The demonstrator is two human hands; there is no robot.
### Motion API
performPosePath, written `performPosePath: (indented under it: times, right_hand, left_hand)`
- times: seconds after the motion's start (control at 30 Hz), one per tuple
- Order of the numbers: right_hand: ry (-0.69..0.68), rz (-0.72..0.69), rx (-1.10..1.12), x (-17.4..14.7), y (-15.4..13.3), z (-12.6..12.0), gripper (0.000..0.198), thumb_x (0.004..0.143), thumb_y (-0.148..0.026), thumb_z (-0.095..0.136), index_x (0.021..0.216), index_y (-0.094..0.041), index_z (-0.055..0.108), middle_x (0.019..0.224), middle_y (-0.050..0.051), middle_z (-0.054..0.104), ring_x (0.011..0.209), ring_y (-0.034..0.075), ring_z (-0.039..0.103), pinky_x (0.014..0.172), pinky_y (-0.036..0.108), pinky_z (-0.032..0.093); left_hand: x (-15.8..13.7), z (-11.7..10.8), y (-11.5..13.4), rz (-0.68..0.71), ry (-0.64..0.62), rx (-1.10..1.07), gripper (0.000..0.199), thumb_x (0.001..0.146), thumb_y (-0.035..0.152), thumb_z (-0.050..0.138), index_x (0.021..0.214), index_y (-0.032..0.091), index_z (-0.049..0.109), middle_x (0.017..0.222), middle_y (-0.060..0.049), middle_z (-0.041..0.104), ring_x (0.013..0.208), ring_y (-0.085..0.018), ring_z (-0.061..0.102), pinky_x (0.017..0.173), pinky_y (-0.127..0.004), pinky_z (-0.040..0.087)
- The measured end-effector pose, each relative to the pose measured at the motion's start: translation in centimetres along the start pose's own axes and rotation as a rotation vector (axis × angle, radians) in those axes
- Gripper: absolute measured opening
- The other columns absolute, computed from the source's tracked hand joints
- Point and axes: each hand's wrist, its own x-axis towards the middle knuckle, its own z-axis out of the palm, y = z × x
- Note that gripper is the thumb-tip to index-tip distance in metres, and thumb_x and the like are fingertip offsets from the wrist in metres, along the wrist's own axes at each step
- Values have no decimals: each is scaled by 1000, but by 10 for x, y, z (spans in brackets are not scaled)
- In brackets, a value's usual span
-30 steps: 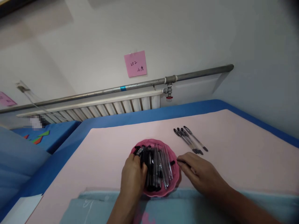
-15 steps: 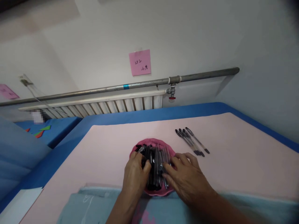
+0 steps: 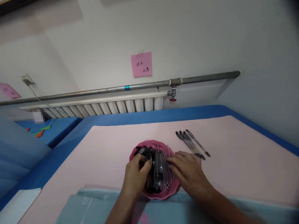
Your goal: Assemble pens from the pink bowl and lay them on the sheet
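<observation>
A round pink basket (image 3: 161, 196) with a wavy rim holds black pen parts (image 3: 153, 183) on its left and middle, and clear pen barrels (image 3: 165, 175) on its right. Over the basket's left side, my left hand (image 3: 135, 171) has thumb and forefinger closed together among dark pieces; what lies between them is hidden. My right hand (image 3: 187, 168) reaches over the right rim, its fingertips pinched close beside the clear barrels. Whether it grips one is unclear. Beyond it, several assembled pens (image 3: 190, 143) with black caps lie side by side on the pink table top.
The pink sheet (image 3: 112, 149) covers a blue-edged table (image 3: 144, 115). A folded blue-green cloth (image 3: 98, 208) lies along the near edge, with white paper (image 3: 21, 202) at left. Behind stand a radiator (image 3: 121, 105) and a pipe (image 3: 98, 91). Coloured pieces (image 3: 45, 128) sit on another blue table.
My right hand has drawn slightly right, away from the middle of the basket, and the clear barrels show more fully. My left hand stays at the left side. The view has tilted slightly.
</observation>
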Motion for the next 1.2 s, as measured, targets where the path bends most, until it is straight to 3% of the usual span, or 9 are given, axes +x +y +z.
performPosePath:
  times: [0.1, 0.17, 0.3, 0.4, 0.5, 0.73, 1.2]
  right_hand:
    - [65, -105, 128, -2, -1, -6, 24, 86, -15, 41, 97, -23, 60, 93, 8, 69, 94, 26, 57, 80, 44, 42]
    - [43, -141, 277, -5, -5, -8, 23, 87, -15, 38, 99, -22, 57, 89, 7, 67, 83, 21, 59, 71, 34, 47]
    - [-98, 13, 454, -14, -20, -12, 16, 85, -18, 40, 91, -24, 52, 70, 0, 62, 58, 15, 57, 54, 26, 46]
    - [-136, 137, 625, -17, -27, -17, 11, 80, -18, 42, 86, -23, 49, 67, -2, 58, 58, 14, 57, 53, 24, 46]
    - [-125, 184, 733, -18, -31, -22, 8, 79, -19, 41, 84, -23, 46, 68, -2, 56, 61, 15, 57, 55, 24, 46]
    - [-282, 29, 557, -19, -30, -18, 25, 79, -12, 37, 97, -25, 48, 66, -2, 58, 55, 15, 52, 50, 26, 41]
    - [-227, -23, 470, -22, -29, -18, 30, 77, -10, 39, 99, -25, 52, 73, 0, 65, 62, 15, 60, 56, 26, 48]
  left_hand:
    - [1, -2, 3, -171, -91, -413, 19, 77, 35, 54, 69, 19, 48, 53, 3, 57, 36, -7, 43, 38, -20, 32]
    - [2, -4, 4, -228, -106, -625, 21, 73, 36, 61, 72, 18, 50, 58, 2, 60, 38, -7, 48, 37, -19, 35]
    - [5, -7, 5, -271, -120, -880, 21, 64, 22, 74, 73, 13, 57, 69, -3, 65, 60, -11, 62, 50, -19, 50]
    - [5, -8, 5, -305, -131, -985, 21, 62, 11, 74, 78, 11, 60, 76, -7, 68, 69, -13, 65, 62, -22, 54]
    - [4, -9, 5, -305, -139, -1051, 20, 67, 14, 72, 80, 13, 58, 82, -6, 68, 75, -16, 67, 67, -28, 56]
    - [1, -9, 9, -293, -221, -1087, 24, 72, 24, 69, 84, 19, 49, 79, -5, 68, 79, -20, 68, 66, -30, 55]
    - [0, -7, 7, -274, -214, -1020, 24, 74, 24, 67, 89, 18, 49, 76, -5, 69, 73, -18, 68, 64, -29, 54]
